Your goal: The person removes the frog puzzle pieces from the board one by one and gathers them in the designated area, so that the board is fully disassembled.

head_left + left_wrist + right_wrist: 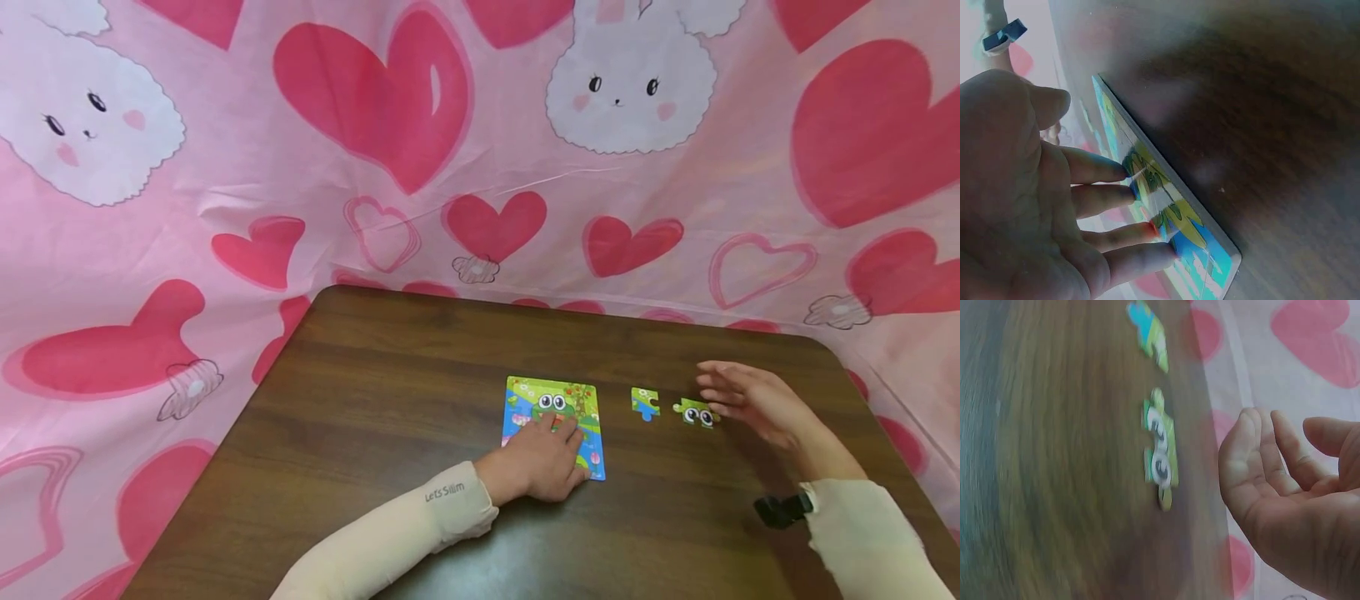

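Observation:
A frog jigsaw puzzle [590,402] in a flat tray lies near the middle of the table. My left hand [546,458] rests on it, and in the left wrist view its nearly straight fingertips touch the puzzle picture [1194,237]. To the right, a loose puzzle piece with two frog eyes [697,414] lies flat; it also shows in the right wrist view as the eye piece [1161,447]. Between it and the tray lies a green and blue puzzle piece [644,402]. My right hand [753,407] hovers just right of the eye piece, fingers loosely bent, holding nothing.
The brown wooden table [375,400] has rounded far corners. Behind and beside it hangs a pink cloth [525,125] printed with hearts and rabbits. A black strap device [782,510] sits on the right wrist.

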{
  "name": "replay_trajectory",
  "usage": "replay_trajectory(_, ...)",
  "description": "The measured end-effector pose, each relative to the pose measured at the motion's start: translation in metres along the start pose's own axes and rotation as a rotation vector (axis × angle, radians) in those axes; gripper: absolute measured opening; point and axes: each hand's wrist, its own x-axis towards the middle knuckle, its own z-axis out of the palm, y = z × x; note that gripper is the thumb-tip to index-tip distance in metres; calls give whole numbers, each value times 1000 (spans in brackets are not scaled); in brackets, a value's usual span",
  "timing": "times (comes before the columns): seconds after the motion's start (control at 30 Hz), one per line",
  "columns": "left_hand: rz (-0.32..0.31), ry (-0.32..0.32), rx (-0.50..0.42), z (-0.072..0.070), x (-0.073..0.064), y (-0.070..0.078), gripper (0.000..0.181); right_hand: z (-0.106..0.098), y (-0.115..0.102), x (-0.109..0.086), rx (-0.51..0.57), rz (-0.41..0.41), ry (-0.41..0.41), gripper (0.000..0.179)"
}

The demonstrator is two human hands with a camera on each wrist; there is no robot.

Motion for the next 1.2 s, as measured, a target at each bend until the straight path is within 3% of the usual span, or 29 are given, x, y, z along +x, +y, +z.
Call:
replay_trajectory(0.37,-2,-14,-48,-2,-2,0,63,28,-7,16,61,20,-80,34)
replay_trajectory(0.63,32,13,-39,0,-1,-3,71,46,-7,28,-2,77,-49,29)
replay_trajectory(1.2,58,34,-33,-4,-5,-4,67,95,-5,58,-153,133,-82,60)
